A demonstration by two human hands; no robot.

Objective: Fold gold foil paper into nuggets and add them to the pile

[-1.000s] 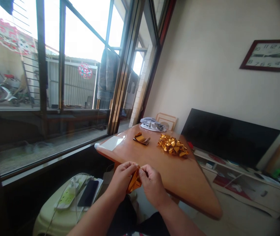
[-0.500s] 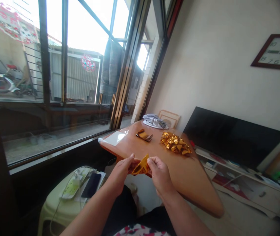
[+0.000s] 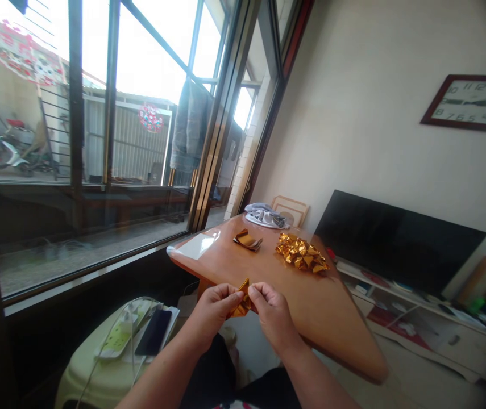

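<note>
Head view: what's in your hands?

A small piece of gold foil (image 3: pixel 241 305), creased to a point. My left hand (image 3: pixel 212 309) and right hand (image 3: pixel 271 314) pinch it from either side, close together, so both grips are narrow.

Where's the foil now?

Held up between my hands, just off the near edge of the table (image 3: pixel 319 301).

What step is that?

Judging by the pinch, I'm working a fold. My hands hide most of the foil, so I can't tell how many folds it has.

What does the move call for?

Small, steady pressure right at the crease, since the piece is tiny and sits tight between my hands.

What's around?

On the table lie a folded foil bundle (image 3: pixel 248 241), a heap of gold pieces (image 3: pixel 301 253), a white sheet (image 3: pixel 195 246) at the left corner, and a crumpled cloth (image 3: pixel 263 216) at the far end.

Anything in the way?

Nothing sits between my hands. Down to the left, a stool (image 3: pixel 93 380) holds a power strip (image 3: pixel 117 336) and a phone (image 3: pixel 153 332). To the right stands a dark TV (image 3: pixel 396 238).
</note>
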